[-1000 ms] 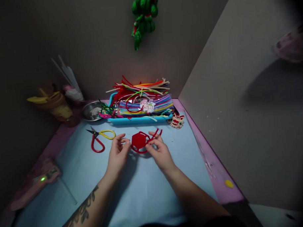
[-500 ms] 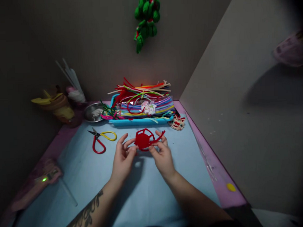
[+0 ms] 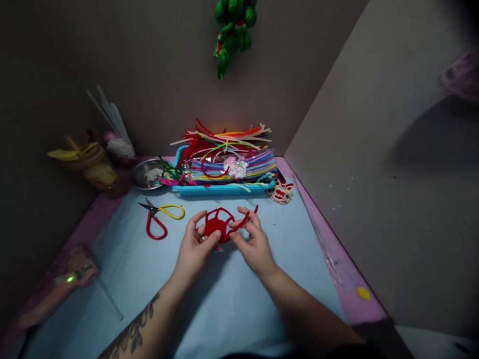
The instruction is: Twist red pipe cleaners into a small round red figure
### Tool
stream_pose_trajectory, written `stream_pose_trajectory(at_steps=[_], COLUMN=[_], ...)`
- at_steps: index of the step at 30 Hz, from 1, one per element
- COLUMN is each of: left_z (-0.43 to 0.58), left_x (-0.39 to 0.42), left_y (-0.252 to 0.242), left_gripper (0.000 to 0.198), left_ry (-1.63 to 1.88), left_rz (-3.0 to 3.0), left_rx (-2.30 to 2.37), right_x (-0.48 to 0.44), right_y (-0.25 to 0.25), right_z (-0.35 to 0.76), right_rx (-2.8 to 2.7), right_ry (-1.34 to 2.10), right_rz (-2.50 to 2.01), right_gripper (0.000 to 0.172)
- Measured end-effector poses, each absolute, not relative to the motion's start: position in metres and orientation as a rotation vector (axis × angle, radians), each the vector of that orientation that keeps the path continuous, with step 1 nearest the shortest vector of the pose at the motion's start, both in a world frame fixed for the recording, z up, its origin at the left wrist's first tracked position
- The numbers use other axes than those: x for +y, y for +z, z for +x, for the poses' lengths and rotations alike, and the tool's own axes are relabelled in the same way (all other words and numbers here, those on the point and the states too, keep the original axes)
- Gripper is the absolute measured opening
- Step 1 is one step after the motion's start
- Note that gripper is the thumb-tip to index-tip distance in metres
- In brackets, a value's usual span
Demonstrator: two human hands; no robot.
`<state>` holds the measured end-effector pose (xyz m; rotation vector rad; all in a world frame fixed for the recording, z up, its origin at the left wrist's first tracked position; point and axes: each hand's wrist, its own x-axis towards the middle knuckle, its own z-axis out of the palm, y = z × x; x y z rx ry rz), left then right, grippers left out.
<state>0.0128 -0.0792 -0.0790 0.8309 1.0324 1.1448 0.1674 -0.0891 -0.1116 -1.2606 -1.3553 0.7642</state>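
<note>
Above the blue cloth (image 3: pixel 236 300), both hands hold a red pipe-cleaner piece (image 3: pixel 215 229), a solid round disc with an open looped frame around part of it. My left hand (image 3: pixel 194 243) grips the disc at its left side, thumb across its lower front. My right hand (image 3: pixel 252 243) pinches the right edge, where a loose red pipe-cleaner end (image 3: pixel 252 217) sticks up past the fingers. Left of the hands lie open scissors (image 3: pixel 156 216) with one red and one yellow handle.
A blue tray (image 3: pixel 224 190) of colourful pipe cleaners stands at the back. Beside it are a metal bowl (image 3: pixel 139 178) with small white bits and a lion-face ornament (image 3: pixel 281 192). A pink glue gun (image 3: pixel 66 285) lies at left; thin rods (image 3: pixel 324 244) lie right.
The red piece has shifted slightly left and turned, so more of its looped frame shows. My left thumb now presses over the disc's front.
</note>
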Motion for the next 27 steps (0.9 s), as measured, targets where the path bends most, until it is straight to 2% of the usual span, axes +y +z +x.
stream_pose_trajectory(at_steps=[2,11,16,21,27], left_z=[0.013,0.014,0.014,0.013,0.012], left_x=[-0.079,-0.080,-0.079,-0.078,-0.078], left_y=[-0.079,-0.076,-0.077,-0.075,-0.075], left_gripper=[0.073,0.076,0.081,0.084,0.076], left_ry=[1.108,1.045,1.009,0.969,0.955], left_rz=[0.817,0.811,0.839,0.835,0.855], left_rx=[1.021,1.010,0.994,0.993,0.991], right_x=[-0.088,-0.086,-0.085,-0.083,-0.081], right_y=[-0.110,-0.106,-0.107,-0.102,-0.103], right_z=[0.169,0.172,0.173,0.176,0.177], right_rx=[-1.343,-1.358,-1.366,-1.373,-1.349], right_ry=[0.783,0.815,0.866,0.935,1.036], right_rz=[-1.243,-1.233,-1.231,-1.240,-1.206], right_gripper=[0.007,0.005,0.014,0.006,0.018])
